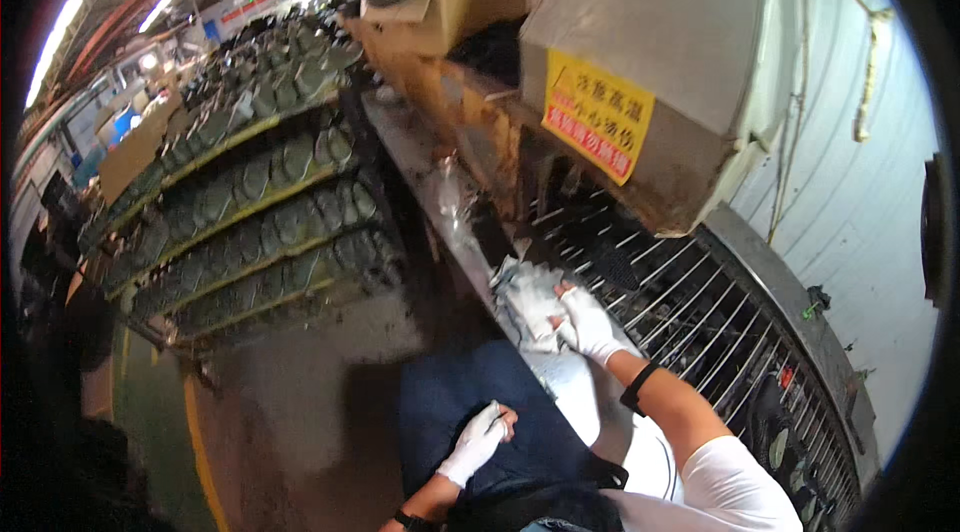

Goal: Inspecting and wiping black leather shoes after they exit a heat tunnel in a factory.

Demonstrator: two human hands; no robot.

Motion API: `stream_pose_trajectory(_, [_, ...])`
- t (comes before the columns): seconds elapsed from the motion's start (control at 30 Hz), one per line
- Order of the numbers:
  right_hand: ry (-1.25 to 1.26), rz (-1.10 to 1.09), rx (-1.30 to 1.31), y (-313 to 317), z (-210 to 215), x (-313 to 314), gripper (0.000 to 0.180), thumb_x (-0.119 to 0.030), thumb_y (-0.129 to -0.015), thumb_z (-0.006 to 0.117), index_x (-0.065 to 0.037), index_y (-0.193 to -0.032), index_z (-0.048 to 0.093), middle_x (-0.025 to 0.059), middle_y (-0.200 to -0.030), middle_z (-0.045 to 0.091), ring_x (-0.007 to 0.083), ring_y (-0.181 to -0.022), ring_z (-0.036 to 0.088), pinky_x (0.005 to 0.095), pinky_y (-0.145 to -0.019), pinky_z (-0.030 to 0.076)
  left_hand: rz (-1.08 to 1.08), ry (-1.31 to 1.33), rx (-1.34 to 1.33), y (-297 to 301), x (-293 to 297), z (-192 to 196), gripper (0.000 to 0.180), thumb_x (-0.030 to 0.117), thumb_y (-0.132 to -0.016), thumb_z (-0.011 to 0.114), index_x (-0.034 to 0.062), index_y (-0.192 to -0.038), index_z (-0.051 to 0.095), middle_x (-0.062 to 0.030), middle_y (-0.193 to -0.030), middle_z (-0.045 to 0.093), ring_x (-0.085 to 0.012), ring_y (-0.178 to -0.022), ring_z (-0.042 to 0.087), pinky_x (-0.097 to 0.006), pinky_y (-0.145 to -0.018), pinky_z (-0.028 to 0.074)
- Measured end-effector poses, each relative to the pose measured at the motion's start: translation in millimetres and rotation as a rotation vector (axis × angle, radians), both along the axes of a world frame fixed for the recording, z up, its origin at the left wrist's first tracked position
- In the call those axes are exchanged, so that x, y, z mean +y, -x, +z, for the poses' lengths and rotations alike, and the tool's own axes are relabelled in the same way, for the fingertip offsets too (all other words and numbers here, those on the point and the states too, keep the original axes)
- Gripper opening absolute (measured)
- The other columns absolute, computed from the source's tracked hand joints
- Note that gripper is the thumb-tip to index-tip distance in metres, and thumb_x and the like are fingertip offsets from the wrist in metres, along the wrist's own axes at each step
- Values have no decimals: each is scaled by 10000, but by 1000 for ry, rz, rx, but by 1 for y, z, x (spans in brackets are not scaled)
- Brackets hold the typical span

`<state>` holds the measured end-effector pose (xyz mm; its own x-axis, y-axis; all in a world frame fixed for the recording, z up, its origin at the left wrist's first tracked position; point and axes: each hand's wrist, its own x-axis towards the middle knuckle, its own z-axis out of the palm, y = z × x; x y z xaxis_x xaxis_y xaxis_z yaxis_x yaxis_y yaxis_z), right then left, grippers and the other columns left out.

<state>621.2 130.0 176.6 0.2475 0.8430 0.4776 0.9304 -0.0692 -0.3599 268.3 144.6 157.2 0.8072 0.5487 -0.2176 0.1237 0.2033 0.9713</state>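
My right hand point(588, 324), in a white glove with bare fingertips, has its fingers closed on the edge of a crumpled grey-white rag point(527, 300). That rag lies on the narrow ledge beside a rod conveyor point(700, 312). Lower and to the left, my left hand point(484, 444) wears the same kind of glove and hovers over my dark blue apron point(455, 397). Its fingers are curled in, and whatever may be inside them is hidden. Farther along the ledge lies a clear, shiny object point(452, 194), perhaps a plastic bottle or bag.
A large metal hood point(640, 22) with a yellow and red warning label point(598, 115) overhangs the conveyor. Dark shoes point(770, 422) lie on the rods near me. To the left stands a tiered rack point(240, 222) of shoes. A cardboard box point(450, 17) with grey cloth sits ahead.
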Motion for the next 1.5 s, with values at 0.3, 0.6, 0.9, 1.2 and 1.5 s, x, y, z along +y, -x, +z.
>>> stream_pose_trajectory(0.3, [-52, -50, -32, 27, 18, -4, 631, -477, -942, 709, 21, -1322, 626, 234, -1160, 651, 433, -1093, 629, 496, -973, 520, -356, -326, 461, -20, 51, 60, 517, 517, -1083, 558, 37, -918, 659, -69, -757, 702, -183, -702, 697, -346, -648, 550])
stream_pose_trajectory(0.6, [2, 10, -85, -5, -3, -36, 542, -337, -951, 715, 54, -1317, 635, 301, -1332, 640, 482, -1259, 611, 500, -1077, 513, -189, 35, 166, 1, 53, 26, 419, 407, -1110, 569, 49, -924, 681, -32, -766, 683, -119, -655, 651, -278, -593, 515])
stream_pose_trajectory(0.9, [182, 245, -207, -19, 19, -62, 842, -508, -871, 778, 61, -1454, 565, 299, -1495, 560, 472, -1423, 518, 521, -1222, 397, -188, 116, 222, -2, 64, 23, 541, 526, -1081, 578, 72, -804, 681, -76, -699, 732, -162, -601, 706, -276, -557, 511])
stream_pose_trajectory(1.2, [203, 325, -92, -24, 25, -59, 799, -493, -884, 783, 20, -1458, 566, 272, -1490, 569, 458, -1391, 543, 502, -1203, 422, -230, 137, 288, -21, 72, 20, 594, 514, -1094, 560, 34, -773, 697, -120, -694, 745, -179, -558, 697, -283, -521, 520])
stream_pose_trajectory(1.5, [179, 318, -82, -25, 24, -58, 760, -482, -882, 779, 15, -1427, 595, 275, -1449, 594, 455, -1363, 565, 502, -1177, 444, -220, 117, 251, -17, 69, 21, 577, 518, -1093, 571, 41, -792, 689, -116, -701, 749, -170, -554, 696, -271, -518, 519])
